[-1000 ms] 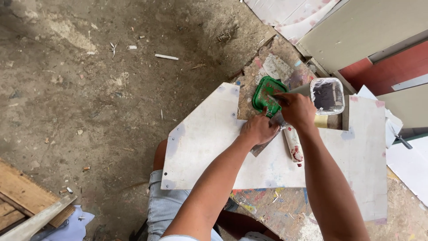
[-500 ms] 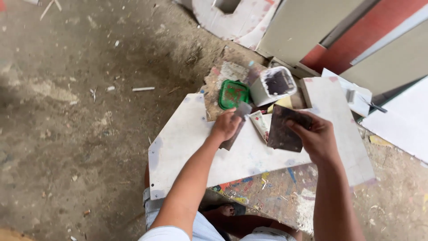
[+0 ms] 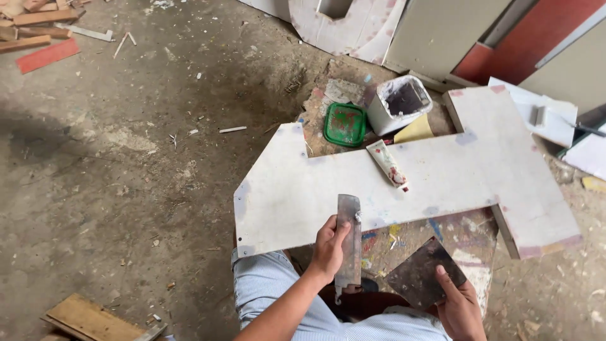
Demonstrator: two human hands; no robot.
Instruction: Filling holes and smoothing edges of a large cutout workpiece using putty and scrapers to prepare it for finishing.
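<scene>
Narrow grey metal scraper blade (image 3: 348,243), long and smeared, upright in the left hand (image 3: 328,247), fingers curled round its lower half and thumb laid across the face, so closed on the blade. Dark, stained square putty knife (image 3: 424,276) pinched by the right hand (image 3: 463,311) at its lower corner, thumb on top, blade tilted up and left toward the narrow one. Both tools over the lap, just in front of the near edge of the white, notched cut board (image 3: 303,189), not touching it.

Probably best handled by keeping the narrow blade steady and drawing the edge of the square knife along it at a shallow angle, fingers clear of the edges, residue kept off the striped trousers (image 3: 271,284).

On the board, well beyond both hands: a squeezed white tube with a red-stained end (image 3: 387,163). Past it, on a paint-spattered surface: a round green lid (image 3: 345,124), a white tub with dark contents (image 3: 399,103), a yellow wedge-shaped scrap (image 3: 416,131). Dusty concrete floor (image 3: 126,158) to the left.
</scene>
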